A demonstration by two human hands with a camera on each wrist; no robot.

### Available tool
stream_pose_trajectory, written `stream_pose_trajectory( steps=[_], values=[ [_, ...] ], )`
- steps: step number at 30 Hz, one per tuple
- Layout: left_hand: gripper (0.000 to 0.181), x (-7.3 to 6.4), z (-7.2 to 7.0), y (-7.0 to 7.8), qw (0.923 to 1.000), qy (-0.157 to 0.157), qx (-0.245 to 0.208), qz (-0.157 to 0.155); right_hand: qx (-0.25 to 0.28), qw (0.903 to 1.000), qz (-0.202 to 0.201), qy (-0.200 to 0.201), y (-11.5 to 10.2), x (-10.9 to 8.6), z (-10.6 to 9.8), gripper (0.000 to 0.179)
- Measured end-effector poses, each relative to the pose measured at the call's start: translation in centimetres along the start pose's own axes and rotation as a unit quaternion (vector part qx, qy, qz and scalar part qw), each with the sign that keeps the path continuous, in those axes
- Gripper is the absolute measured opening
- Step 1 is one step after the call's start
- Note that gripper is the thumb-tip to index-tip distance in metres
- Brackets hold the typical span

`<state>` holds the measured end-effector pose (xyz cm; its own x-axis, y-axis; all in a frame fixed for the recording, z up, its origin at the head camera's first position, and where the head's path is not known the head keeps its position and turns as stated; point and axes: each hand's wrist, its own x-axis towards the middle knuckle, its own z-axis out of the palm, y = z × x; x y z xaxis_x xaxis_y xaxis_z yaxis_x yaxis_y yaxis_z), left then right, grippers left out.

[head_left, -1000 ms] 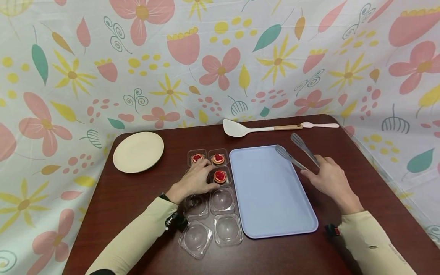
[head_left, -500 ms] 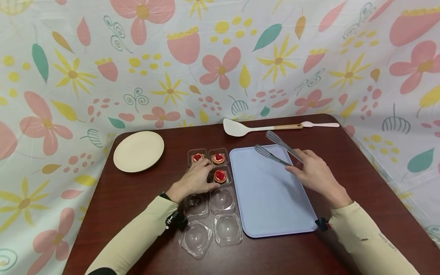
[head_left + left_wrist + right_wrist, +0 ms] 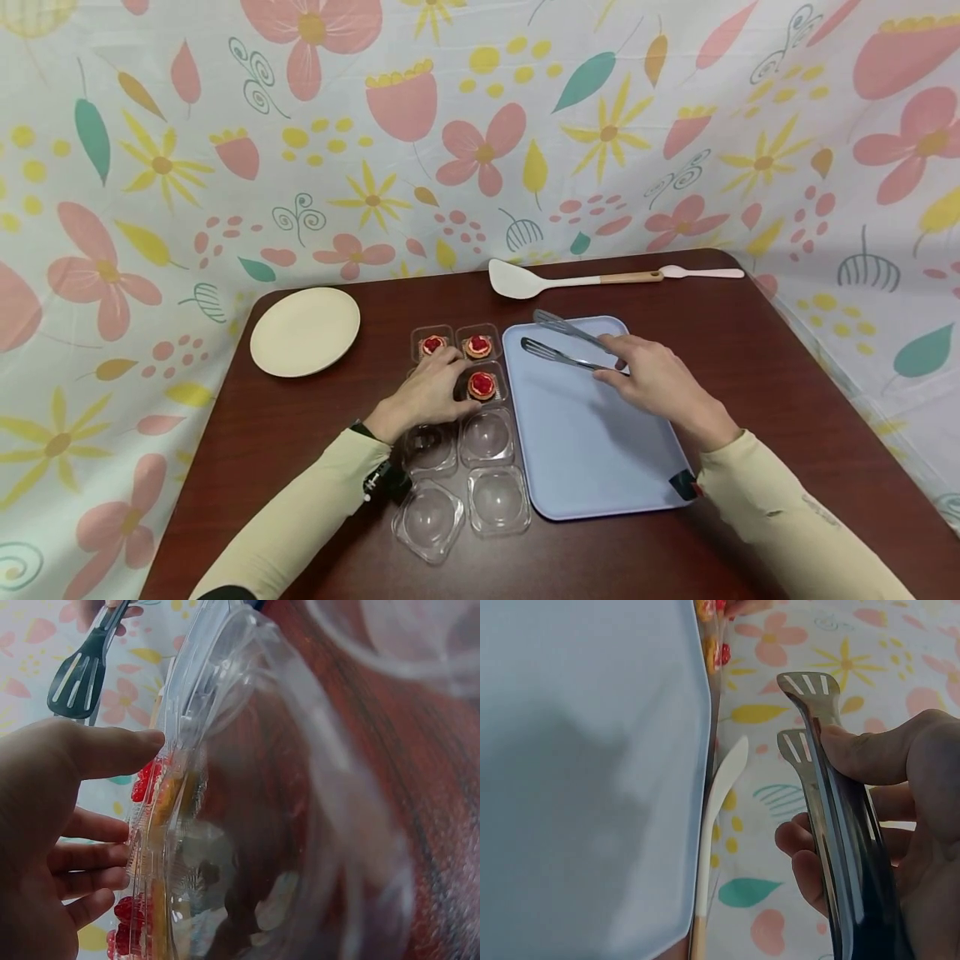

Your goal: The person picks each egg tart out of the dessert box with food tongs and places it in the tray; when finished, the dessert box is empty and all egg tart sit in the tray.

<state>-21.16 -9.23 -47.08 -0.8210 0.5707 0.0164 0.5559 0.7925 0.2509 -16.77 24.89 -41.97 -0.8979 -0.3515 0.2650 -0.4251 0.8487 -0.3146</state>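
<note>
My left hand (image 3: 423,390) rests over the clear plastic boxes, fingers loosely bent. In the left wrist view its thumb (image 3: 124,752) and fingertips lie along a box's rim. Three small tarts with red topping show near it: a front tart (image 3: 482,384) between thumb and fingers, a back right tart (image 3: 477,346) and a back left tart (image 3: 432,345). Above the pale blue tray (image 3: 600,454), my right hand (image 3: 663,385) grips metal serving tongs (image 3: 846,825). The slotted tong ends are apart, with nothing between them, and point left toward the tarts.
Domed clear lids, such as a near lid (image 3: 498,500), lie in front of the tarts, beside the tray. A cream plate (image 3: 305,332) stands at the back left. Along the back edge lie a white spatula (image 3: 517,281) with a wooden handle and a small pink-handled utensil (image 3: 708,272).
My right hand has carried the tongs leftward from the tray's right edge to over the tray, and their ends have drawn closer together. My left hand has stayed in place.
</note>
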Motion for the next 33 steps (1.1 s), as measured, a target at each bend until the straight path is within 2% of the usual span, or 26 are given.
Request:
stream_pose_trajectory(
  steps=[6, 12, 20, 27, 33],
  values=[
    [0.071, 0.0, 0.0, 0.0, 1.0, 0.001, -0.002, -0.001, 0.001, 0.9994, -0.035, -0.005, -1.0, 0.3, 0.8, 0.045],
    [0.071, 0.0, 0.0, 0.0, 1.0, 0.004, -0.002, -0.001, 0.0, 0.9984, -0.051, -0.024, -2.2, 0.7, 1.5, 0.043],
    [0.072, 0.0, 0.0, -0.1, 1.0, 0.003, -0.003, -0.001, -0.02, 0.996, -0.085, -0.019, -3.3, 1.0, 2.4, 0.043],
    [0.071, 0.1, 0.0, -0.1, 1.0, 0.008, -0.006, 0.0, -0.036, 0.9938, -0.098, -0.037, -4.0, 1.2, 3.0, 0.045],
    [0.071, 0.1, 0.0, -0.2, 0.9999, 0.01, -0.01, 0.003, -0.04, 0.9934, -0.093, -0.053, -4.6, 1.4, 3.3, 0.046]
  ],
)
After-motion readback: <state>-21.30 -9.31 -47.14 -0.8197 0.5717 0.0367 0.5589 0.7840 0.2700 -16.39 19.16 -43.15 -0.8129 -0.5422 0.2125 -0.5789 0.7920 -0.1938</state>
